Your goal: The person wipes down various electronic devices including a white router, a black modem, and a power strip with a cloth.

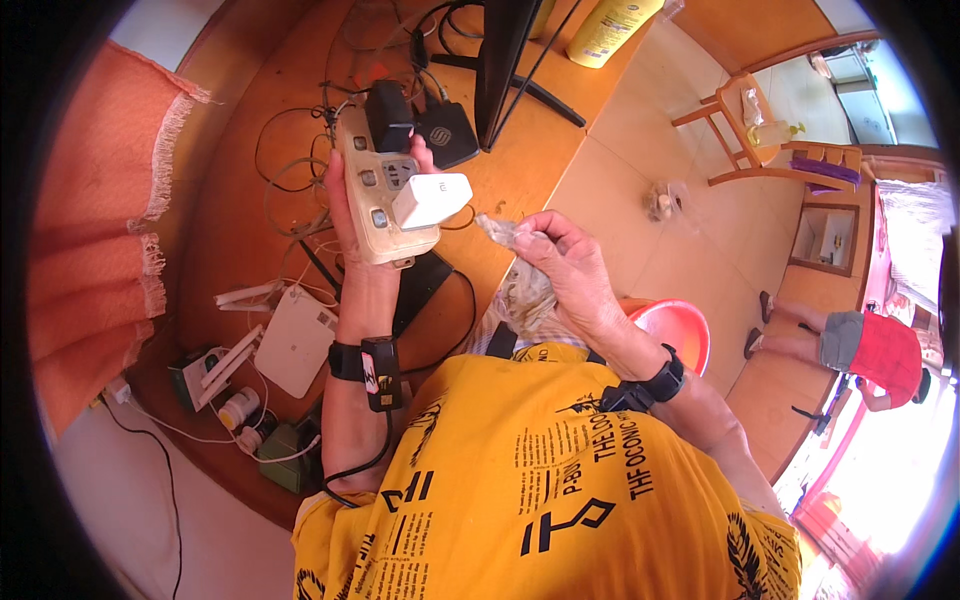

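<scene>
My left hand (346, 202) holds up a grimy white power strip (379, 180) from beneath, with its sockets and switches facing up. A black power adapter (388, 116) is plugged in at its far end and a white adapter (433, 200) at its near end. To the right, my right hand (559, 251) pinches a thin, dirty grey-white rag (529, 289) between thumb and fingers. One end of the rag points toward the strip, apart from it; the rest hangs below the hand.
On the wooden cabinet top lie tangled cables, a black set-top box (450, 135), a white router (295, 341) and a monitor stand (551, 101). A yellow bottle (611, 30) stands beyond. Right are a red basin (679, 330), a wooden chair (739, 124) and, farther off, a person (885, 352).
</scene>
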Demonstrator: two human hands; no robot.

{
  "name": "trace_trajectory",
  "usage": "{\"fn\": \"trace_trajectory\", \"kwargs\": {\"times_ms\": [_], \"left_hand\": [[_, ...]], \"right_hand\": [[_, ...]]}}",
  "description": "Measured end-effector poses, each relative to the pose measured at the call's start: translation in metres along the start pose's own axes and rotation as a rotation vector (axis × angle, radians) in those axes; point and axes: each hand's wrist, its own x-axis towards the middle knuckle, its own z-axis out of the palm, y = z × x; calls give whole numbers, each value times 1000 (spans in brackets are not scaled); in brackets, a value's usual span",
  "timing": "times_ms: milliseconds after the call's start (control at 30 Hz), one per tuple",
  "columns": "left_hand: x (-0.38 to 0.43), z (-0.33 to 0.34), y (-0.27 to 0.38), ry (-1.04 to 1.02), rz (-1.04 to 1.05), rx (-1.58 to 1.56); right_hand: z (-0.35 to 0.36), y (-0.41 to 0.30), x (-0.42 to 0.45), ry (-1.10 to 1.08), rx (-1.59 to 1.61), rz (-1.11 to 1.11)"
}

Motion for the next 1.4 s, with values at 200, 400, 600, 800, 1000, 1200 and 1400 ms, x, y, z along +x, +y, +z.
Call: {"fn": "trace_trajectory", "kwargs": {"times_ms": [200,400,600,800,1000,1200,1400], "left_hand": [[3,13,-19,102,169,102],[7,9,-36,173,364,411],[9,12,-43,135,349,378],[13,7,-41,78,293,358],[10,10,-38,124,300,452],[13,13,-48,104,330,415],[14,3,-42,65,245,319]], "right_hand": [[29,-9,1,-107,273,35],[48,6,17,1,179,-43],[42,14,23,68,198,-60],[37,19,29,216,359,41],[31,13,14,-107,380,20],[37,19,22,143,-24,-55],[28,30,29,208,338,39]]}}
